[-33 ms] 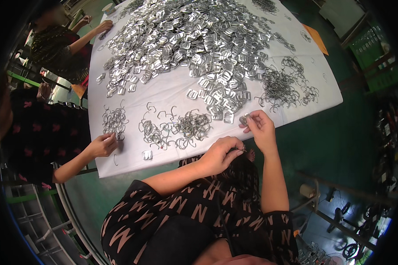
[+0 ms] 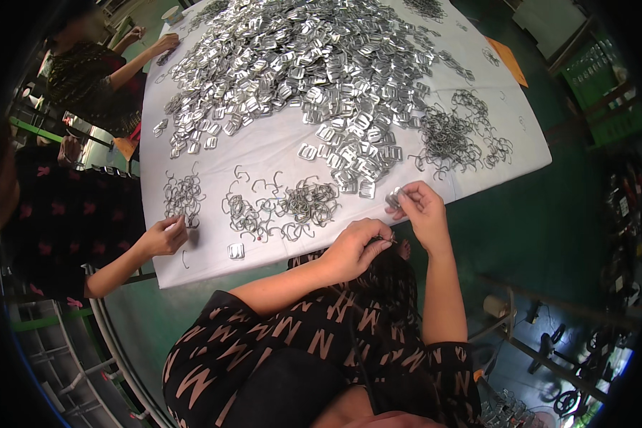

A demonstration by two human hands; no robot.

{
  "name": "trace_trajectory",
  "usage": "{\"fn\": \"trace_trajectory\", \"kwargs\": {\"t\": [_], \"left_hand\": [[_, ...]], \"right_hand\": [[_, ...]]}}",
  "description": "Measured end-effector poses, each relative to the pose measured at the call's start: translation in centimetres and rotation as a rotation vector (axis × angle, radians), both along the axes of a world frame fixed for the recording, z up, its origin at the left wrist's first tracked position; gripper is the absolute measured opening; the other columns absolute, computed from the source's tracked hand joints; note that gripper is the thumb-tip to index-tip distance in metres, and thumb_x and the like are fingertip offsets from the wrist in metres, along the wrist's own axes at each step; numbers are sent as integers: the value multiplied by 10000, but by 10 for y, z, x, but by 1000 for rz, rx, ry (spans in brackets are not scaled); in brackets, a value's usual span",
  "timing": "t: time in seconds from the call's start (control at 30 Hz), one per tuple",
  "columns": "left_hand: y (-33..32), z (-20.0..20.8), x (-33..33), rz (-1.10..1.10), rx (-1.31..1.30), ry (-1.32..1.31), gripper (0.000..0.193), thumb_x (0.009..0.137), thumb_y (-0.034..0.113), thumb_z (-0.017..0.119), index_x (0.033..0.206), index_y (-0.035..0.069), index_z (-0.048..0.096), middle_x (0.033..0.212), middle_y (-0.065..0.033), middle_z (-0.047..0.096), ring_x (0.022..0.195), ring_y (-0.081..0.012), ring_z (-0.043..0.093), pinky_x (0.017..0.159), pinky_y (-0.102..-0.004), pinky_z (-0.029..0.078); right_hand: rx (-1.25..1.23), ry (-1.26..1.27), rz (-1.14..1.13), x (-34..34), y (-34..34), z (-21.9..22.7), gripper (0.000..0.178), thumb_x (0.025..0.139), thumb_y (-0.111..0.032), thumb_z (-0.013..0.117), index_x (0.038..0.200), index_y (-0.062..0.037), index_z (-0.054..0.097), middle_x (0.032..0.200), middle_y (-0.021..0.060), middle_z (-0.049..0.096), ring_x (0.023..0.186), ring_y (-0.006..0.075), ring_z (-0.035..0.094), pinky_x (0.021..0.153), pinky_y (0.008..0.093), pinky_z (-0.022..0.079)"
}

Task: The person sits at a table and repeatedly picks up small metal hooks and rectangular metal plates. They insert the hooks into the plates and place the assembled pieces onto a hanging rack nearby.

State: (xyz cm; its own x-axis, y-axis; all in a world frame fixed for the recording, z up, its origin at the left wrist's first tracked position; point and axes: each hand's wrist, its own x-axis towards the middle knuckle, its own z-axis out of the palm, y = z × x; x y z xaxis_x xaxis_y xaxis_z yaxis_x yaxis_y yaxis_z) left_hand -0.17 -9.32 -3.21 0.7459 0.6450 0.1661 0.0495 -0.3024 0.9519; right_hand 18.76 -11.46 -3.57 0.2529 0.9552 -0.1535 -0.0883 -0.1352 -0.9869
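Note:
My right hand (image 2: 424, 212) is raised at the near edge of the white-covered table (image 2: 257, 146), with a small silver metal buckle (image 2: 393, 197) pinched between thumb and fingers. Lower and to the left, my left hand (image 2: 358, 248) is closed around something small and thin, like bent wire; most of it is hidden by the fingers. Beyond my hands spreads a large heap of flat silver buckles (image 2: 292, 64), its near tongue reaching close to my right hand. A pile of curved wire hooks (image 2: 308, 203) lies left of my hands, and a lone buckle (image 2: 236, 251) rests near the edge.
At the left, a co-worker's hand (image 2: 166, 235) touches a smaller pile of wire hooks (image 2: 182, 191). Another person's hand (image 2: 165, 44) is at the far left edge. More hooks (image 2: 449, 135) lie at the right, near an orange sheet (image 2: 506, 60). A green crate (image 2: 606, 93) stands beyond.

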Motion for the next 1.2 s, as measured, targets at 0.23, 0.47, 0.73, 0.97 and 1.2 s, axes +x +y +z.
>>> {"fn": "trace_trajectory", "kwargs": {"t": [0.23,0.47,0.73,0.97,1.2], "left_hand": [[-2,5,9,41,86,27,144,854,25,651,972,19,567,904,-122,611,821,-282,591,746,-352,473],[-6,1,7,96,125,64,143,831,52,680,926,26,576,833,-113,617,765,-277,583,684,-342,463],[-5,-7,8,120,15,66,138,840,72,683,920,18,586,803,-122,620,694,-260,584,628,-341,462],[18,-9,-6,134,256,-19,128,810,68,696,903,42,613,954,-113,657,929,-311,621,813,-383,491],[85,-14,-100,274,631,465,134,711,21,706,824,82,667,921,-59,636,907,-279,578,803,-376,483]], "right_hand": [[-102,27,85,4,-41,25,111,894,-66,650,915,44,650,755,32,637,631,56,554,560,213,448],[-24,-180,-37,-19,-47,26,156,875,-80,673,882,72,636,754,54,620,547,85,570,496,229,441],[35,-281,-42,-27,-51,31,85,850,21,642,905,84,629,830,88,619,652,124,644,554,235,509],[97,-323,-93,-21,-57,37,86,815,72,632,901,85,628,818,80,604,656,129,642,589,229,504],[135,-384,-180,-5,-64,39,83,814,68,637,895,77,621,834,74,592,636,122,616,582,236,484]]}}
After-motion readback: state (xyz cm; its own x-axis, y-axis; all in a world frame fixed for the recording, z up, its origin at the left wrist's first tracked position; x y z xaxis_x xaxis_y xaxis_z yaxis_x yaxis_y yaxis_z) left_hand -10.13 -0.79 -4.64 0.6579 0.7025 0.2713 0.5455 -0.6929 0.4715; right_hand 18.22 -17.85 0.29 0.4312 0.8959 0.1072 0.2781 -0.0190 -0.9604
